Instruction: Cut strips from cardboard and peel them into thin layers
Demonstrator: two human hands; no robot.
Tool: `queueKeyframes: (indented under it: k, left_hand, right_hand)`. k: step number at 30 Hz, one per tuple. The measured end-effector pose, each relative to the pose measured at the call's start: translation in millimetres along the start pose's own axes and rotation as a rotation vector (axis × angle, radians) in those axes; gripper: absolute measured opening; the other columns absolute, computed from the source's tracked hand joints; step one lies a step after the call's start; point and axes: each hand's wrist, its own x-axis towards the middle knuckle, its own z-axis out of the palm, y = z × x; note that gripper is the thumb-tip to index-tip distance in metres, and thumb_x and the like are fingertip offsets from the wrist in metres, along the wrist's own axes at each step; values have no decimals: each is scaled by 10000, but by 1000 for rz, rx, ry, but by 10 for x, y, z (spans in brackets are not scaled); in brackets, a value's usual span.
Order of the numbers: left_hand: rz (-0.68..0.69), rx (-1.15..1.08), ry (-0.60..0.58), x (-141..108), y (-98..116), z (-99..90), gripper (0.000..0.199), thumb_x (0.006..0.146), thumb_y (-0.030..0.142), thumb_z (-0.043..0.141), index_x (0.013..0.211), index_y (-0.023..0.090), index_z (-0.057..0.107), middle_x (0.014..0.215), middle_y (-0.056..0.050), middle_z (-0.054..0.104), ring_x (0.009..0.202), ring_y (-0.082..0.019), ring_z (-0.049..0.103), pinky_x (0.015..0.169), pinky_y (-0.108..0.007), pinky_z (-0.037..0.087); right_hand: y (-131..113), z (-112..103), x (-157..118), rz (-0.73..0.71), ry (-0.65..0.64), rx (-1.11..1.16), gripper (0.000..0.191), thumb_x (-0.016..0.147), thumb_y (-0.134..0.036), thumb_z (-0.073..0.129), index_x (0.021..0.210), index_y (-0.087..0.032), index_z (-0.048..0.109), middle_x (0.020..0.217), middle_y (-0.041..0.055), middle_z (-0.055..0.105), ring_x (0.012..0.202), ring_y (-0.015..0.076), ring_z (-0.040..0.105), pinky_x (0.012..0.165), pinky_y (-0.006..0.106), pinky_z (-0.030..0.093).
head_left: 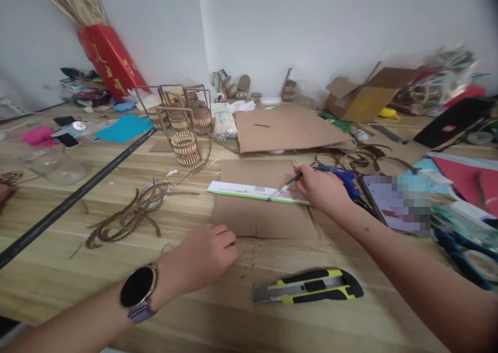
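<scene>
My right hand (pixel 319 187) is closed round a slim dark tool (pixel 288 184) with a pale tip; its exact kind is unclear. The tip reaches down to a white strip with a green edge (pixel 233 188). Several short dark sticks (pixel 260 189) stand in a row on that strip, which lies across a cardboard sheet (pixel 264 218). At the sheet's lower left rests my left hand (pixel 206 254), its fingers curled and their tips hidden. Dark crumbs (pixel 249 259) lie beside it. Nearer to me is a black and yellow utility knife (pixel 311 285), blade out to the left.
Small slatted baskets with tall handles (pixel 185 146) stand behind on the left, near curled brown notched strips (pixel 132 213). A blue glue gun (pixel 348 179) and a phone (pixel 383 202) lie right of my right hand. A larger cardboard sheet (pixel 288 127) lies farther back.
</scene>
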Motion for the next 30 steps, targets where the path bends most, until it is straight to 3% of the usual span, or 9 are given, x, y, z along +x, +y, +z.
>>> queueKeyframes:
  k: [5, 9, 11, 13, 17, 20, 23, 26, 30]
  left_hand:
    - [-28, -21, 8, 83, 40, 62, 146, 951, 173, 549, 1000, 203, 683, 864, -37, 662, 780, -206, 606, 613, -330, 466]
    - [-96, -75, 39, 135, 22, 87, 157, 974, 207, 533, 992, 185, 687, 922, -58, 669, 864, -212, 611, 724, -342, 510]
    - [-125, -100, 39, 167, 4, 97, 145, 968, 215, 547, 985, 177, 686, 962, -67, 672, 903, -220, 612, 756, -354, 523]
    - [-142, -113, 25, 211, -14, 113, 130, 951, 219, 576, 1020, 173, 676, 1044, -85, 672, 977, -237, 609, 810, -375, 532]
    - [-129, -119, 6, 324, -67, 179, 259, 939, 258, 613, 1178, 161, 632, 1274, -138, 622, 1187, -277, 563, 985, -446, 492]
    - [-127, -126, -13, 386, -114, 245, 356, 939, 308, 626, 1261, 158, 600, 1359, -151, 583, 1256, -286, 538, 1035, -453, 467]
    - [-121, -125, -15, 388, -149, 271, 406, 940, 343, 629, 1292, 147, 586, 1373, -157, 576, 1282, -288, 526, 1051, -444, 453]
    - [-179, -100, 27, 358, -221, 233, 408, 956, 400, 596, 1284, 157, 590, 1355, -149, 592, 1273, -289, 527, 1049, -452, 442]
    - [-313, -6, 65, 416, -482, 174, 303, 973, 315, 568, 1229, 155, 603, 1310, -133, 617, 1235, -281, 538, 1029, -446, 443]
  right_hand:
    - [-103, -148, -147, 24, -35, 28, 501, 923, -221, 428, 1377, -16, 481, 804, 186, 735, 784, 320, 704, 751, 416, 477]
    - [-173, -368, -678, -295, -214, 206, 245, 902, -339, 592, 1107, -258, 698, 1016, 61, 742, 937, 220, 688, 802, 306, 509]
    - [-241, -400, -997, -541, -357, 398, 377, 811, -370, 742, 1167, -265, 679, 1108, 74, 706, 990, 233, 664, 822, 315, 510]
    - [-321, -350, -1266, -575, -416, 372, 489, 692, -389, 847, 1134, -265, 680, 1056, 69, 698, 959, 268, 651, 780, 348, 504]
    - [-410, -199, -1524, -535, -354, 318, 307, 705, -174, 760, 988, -231, 658, 1006, 64, 692, 928, 265, 629, 814, 379, 474]
    - [-319, -217, -1514, -423, -388, 393, 250, 708, -115, 610, 935, -218, 589, 901, 48, 693, 814, 223, 643, 700, 317, 465]
    - [-110, -273, -1390, -208, -336, 433, 128, 803, -223, 509, 931, -230, 521, 725, 11, 660, 621, 191, 622, 554, 281, 411]
    - [95, -255, -1184, -26, -188, 408, 134, 833, -338, 470, 916, -239, 503, 729, 26, 655, 606, 195, 611, 541, 286, 408]
    - [144, -146, -923, 6, -123, 285, 131, 814, -351, 492, 864, -233, 521, 815, 57, 665, 671, 203, 612, 575, 290, 405]
